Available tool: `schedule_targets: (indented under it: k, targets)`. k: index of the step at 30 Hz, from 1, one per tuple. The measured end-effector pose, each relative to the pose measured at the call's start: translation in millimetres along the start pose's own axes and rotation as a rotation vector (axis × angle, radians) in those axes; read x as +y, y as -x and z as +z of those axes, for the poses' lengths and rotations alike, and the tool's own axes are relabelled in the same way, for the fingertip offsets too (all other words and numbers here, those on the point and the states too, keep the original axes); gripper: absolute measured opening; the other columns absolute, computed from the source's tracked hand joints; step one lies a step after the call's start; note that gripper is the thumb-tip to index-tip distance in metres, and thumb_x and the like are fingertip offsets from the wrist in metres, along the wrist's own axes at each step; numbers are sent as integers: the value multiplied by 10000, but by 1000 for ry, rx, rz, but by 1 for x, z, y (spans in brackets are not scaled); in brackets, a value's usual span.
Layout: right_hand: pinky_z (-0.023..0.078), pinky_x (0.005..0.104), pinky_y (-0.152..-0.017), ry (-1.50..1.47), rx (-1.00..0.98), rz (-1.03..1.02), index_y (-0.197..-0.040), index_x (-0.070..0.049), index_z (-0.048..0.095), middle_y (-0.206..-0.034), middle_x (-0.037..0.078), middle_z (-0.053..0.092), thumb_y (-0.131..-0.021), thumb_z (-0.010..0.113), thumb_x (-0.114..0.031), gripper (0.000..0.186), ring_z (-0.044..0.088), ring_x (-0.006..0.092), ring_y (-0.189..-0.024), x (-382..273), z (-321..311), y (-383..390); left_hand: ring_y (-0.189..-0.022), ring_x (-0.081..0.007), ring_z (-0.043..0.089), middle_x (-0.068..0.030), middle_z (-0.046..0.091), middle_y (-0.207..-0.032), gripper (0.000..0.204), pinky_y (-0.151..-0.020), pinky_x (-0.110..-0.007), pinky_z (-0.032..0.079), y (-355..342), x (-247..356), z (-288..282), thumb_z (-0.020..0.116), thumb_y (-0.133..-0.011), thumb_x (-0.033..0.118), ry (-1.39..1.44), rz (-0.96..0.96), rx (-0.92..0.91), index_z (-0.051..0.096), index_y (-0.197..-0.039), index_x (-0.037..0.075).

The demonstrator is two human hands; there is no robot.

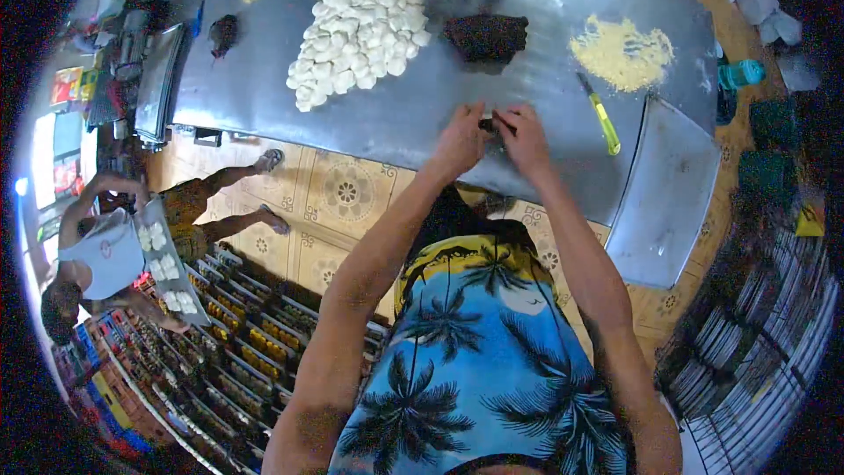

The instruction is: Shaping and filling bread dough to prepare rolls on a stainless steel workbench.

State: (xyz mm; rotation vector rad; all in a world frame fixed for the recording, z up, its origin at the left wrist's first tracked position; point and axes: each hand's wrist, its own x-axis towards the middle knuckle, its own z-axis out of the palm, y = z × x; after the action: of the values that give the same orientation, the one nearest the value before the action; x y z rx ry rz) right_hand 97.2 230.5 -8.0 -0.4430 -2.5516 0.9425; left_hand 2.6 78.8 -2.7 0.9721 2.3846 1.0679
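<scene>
At the near edge of the metal table [255,105], my left hand [461,139] and my right hand [524,137] meet, fingers closed around a small dark brown piece [486,125]. It looks torn from the dark brown block of paste or dough [486,38] lying just beyond my hands; its exact kind I cannot make out. Left of that block spreads a big heap of white dough pieces [360,35]. To the right is a scattered pile of pale yellow crumbs [622,53]. Between my right hand and a metal tray lies a knife with a yellow handle [605,123].
The metal tray [670,189] overhangs the table's right end. At left a person [105,255] holds a tray with white pieces [171,264] beside a rack of loaded trays [237,343]. More wire racks [756,352] stand at right. A small dark lump [223,33] lies at far left.
</scene>
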Motion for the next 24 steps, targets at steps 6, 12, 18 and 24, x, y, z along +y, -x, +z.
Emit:
schedule_targets:
  k: [6,12,18,24]
  targets:
    - [520,443,-839,-156,-68,255,-1143,-47,735,-1020,145,657,-872,749,-110,278,638,347,-974,-12,6,6,-1388,-385,480,-97,531,-1503,461,-1159,-594,327,5,-5,-12,682,-954,241,-442,266,56,625,-1398,128]
    - [488,440,-895,116,-99,81,-1178,-86,740,-1025,127,649,-831,746,-92,347,616,349,-1026,-17,0,10,-1505,-392,366,10,596,-1492,374,-1190,-698,204,9,-13,-5,683,-962,291,-349,169,43,699,-1330,227]
    - [471,486,-948,-3,-202,149,-1251,-157,725,-1148,146,624,-731,760,-7,542,603,388,-1119,-13,-1,8,-1496,-404,372,8,618,-1469,364,-1185,-725,160,9,-12,-4,694,-948,293,-314,141,85,714,-1306,231]
    - [478,458,-909,8,-33,133,-1124,-55,718,-1064,160,633,-752,727,36,383,600,404,-1044,-10,1,13,-1488,-409,378,19,625,-1459,366,-1176,-737,163,6,-8,-8,683,-960,347,-432,176,128,708,-1316,267]
